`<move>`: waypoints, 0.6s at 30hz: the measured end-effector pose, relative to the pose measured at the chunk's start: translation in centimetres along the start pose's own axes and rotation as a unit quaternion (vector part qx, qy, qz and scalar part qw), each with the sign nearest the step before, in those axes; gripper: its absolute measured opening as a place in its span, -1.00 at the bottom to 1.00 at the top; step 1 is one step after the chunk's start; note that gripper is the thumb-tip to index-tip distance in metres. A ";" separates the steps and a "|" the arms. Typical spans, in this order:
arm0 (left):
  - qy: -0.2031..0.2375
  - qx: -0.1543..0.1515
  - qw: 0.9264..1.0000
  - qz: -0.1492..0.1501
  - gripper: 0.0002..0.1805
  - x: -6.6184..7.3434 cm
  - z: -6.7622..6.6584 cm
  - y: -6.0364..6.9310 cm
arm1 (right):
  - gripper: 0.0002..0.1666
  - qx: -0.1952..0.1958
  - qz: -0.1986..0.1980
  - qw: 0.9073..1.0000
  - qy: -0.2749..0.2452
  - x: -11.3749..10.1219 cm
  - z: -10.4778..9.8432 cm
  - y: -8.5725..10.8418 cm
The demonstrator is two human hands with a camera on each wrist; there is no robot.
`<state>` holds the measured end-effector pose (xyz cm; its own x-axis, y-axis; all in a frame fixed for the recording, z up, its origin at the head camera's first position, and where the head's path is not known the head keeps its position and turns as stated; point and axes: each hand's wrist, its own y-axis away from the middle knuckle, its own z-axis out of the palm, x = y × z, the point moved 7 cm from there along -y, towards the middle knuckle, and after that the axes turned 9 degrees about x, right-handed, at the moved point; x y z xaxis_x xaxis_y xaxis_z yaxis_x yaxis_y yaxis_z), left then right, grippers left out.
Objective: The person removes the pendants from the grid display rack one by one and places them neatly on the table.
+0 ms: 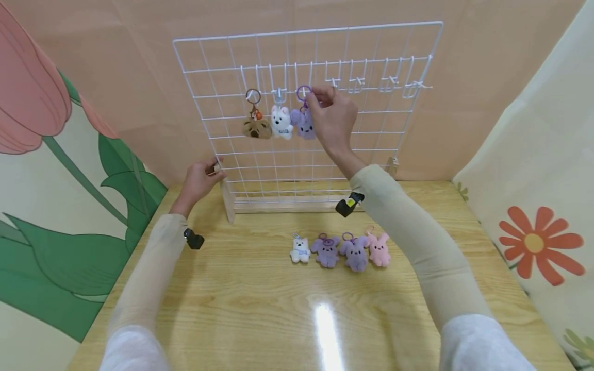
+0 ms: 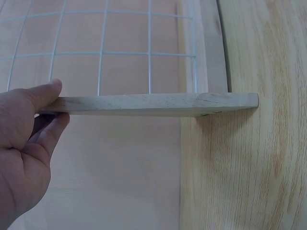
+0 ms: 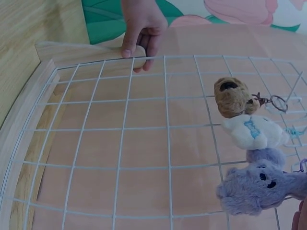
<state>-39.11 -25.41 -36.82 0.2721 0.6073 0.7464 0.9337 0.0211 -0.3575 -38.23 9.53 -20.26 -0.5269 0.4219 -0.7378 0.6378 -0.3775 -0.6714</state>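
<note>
A white wire grid rack (image 1: 260,154) stands upright in a wooden base. My left hand (image 1: 199,180) pinches the end of its wooden side foot (image 2: 144,103) between thumb and fingers. Up at the third hook, my right hand (image 1: 336,116) pinches the purple ring of a purple plush keychain (image 1: 303,123); whether the ring rests on the hook I cannot tell. To its left hang a white dog plush keychain (image 1: 281,122) and a brown plush keychain (image 1: 257,128). In the right wrist view only a sliver of the right hand (image 3: 300,218) shows beside the purple plush (image 3: 254,184).
Several bare white hooks (image 1: 357,82) line the grid to the right. On the wooden table (image 1: 232,309) lie a white plush keychain (image 1: 300,251), two purple ones (image 1: 327,251) and a pink one (image 1: 379,250). Patterned cloth backs the table.
</note>
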 end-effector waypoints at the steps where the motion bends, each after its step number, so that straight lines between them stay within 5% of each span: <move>1: -0.001 0.000 1.000 -0.001 -0.45 0.0 0.0 0.0 | -0.78 -0.001 -0.001 1.000 -0.002 0.0 0.0 0.0; 18: 0.007 -0.001 1.000 -0.001 -0.46 0.0 0.0 0.0 | -0.80 -0.018 -0.006 0.999 -0.050 -0.4 -1.0 0.6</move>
<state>-39.13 -25.37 -36.83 0.2732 0.5965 0.7547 0.9345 0.0215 -0.3553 -37.06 9.93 -20.30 -0.5863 0.3410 -0.7348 0.6500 -0.3433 -0.6779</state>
